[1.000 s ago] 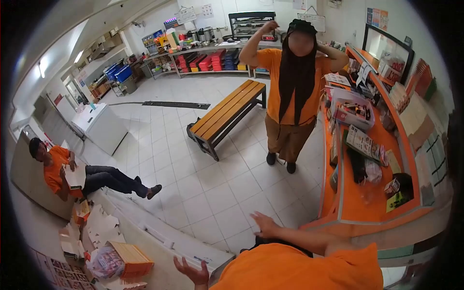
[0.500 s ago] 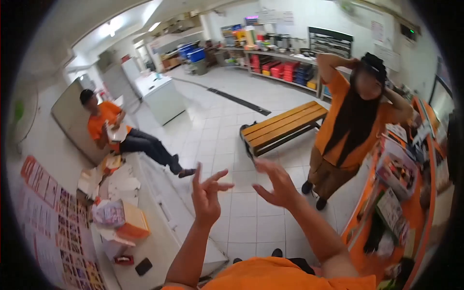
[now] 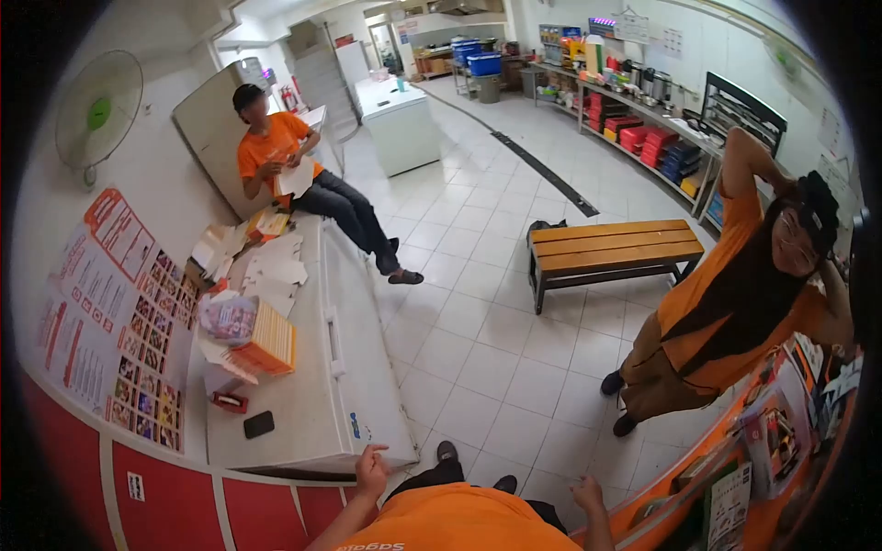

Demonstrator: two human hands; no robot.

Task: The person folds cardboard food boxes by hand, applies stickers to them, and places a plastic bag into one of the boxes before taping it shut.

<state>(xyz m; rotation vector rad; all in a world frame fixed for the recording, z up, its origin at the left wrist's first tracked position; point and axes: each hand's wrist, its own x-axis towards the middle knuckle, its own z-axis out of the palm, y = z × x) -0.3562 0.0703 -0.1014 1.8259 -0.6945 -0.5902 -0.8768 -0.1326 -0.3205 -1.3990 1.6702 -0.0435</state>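
Down they come from mid-air, left hand (image 3: pixel 372 471) dropping beside the freezer (image 3: pixel 308 395)'s near corner, right hand (image 3: pixel 588 496) falling away opposite, view swinging left, wall fan (image 3: pixel 99 115) fully in, red panels (image 3: pixel 262 514) appearing, standing co-worker (image 3: pixel 726 317) sliding to the right edge

Pale tiled floor (image 3: pixel 478 358), slatted wooden bench (image 3: pixel 616 244), white wall (image 3: pixel 161 179) with round fan (image 3: pixel 99 113) above poster (image 3: pixel 115 312)

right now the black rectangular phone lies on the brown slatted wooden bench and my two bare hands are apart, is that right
Not the bench: the head view shows the black rectangular phone on the white chest freezer. Your left hand and right hand are indeed apart.
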